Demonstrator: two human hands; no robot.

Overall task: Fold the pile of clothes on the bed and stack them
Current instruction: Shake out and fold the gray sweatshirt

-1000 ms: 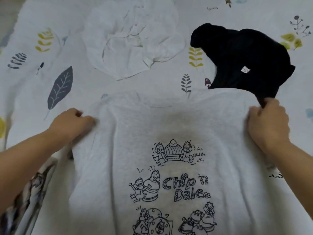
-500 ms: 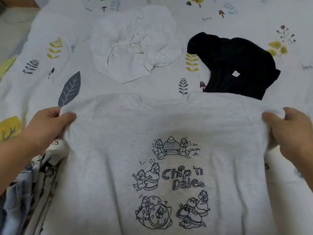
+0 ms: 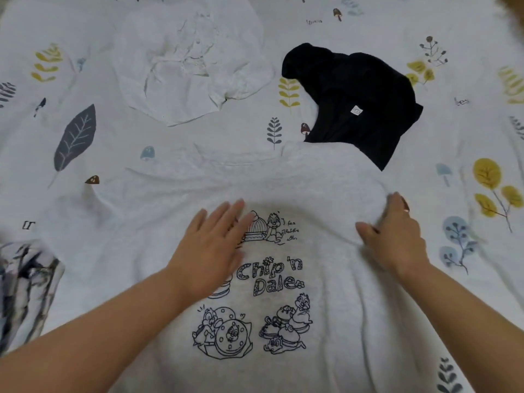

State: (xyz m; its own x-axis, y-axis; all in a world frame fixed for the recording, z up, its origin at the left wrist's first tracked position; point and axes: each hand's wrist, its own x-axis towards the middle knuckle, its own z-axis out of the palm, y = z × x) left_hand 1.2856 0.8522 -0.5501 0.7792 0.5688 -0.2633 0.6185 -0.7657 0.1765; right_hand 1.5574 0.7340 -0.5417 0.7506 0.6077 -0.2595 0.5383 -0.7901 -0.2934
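Both hands have left the shoulders: the left hand now presses flat, fingers straight, on the pale grey cartoon-printed sweatshirt, while the right hand bunches its cloth with curled fingers. The sweatshirt lies spread on the near side of the leaf-patterned bed sheet; a crumpled black garment and a white one lie farther off.

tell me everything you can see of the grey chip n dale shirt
The grey shirt is a light heather knit, spread print-up on the bedsheet, with dark outline chipmunk cartoons and "Chip 'n Dale" lettering. Its top edge meets the black garment. The left hand lies flat on the print; the right hand rests on wrinkled cloth.
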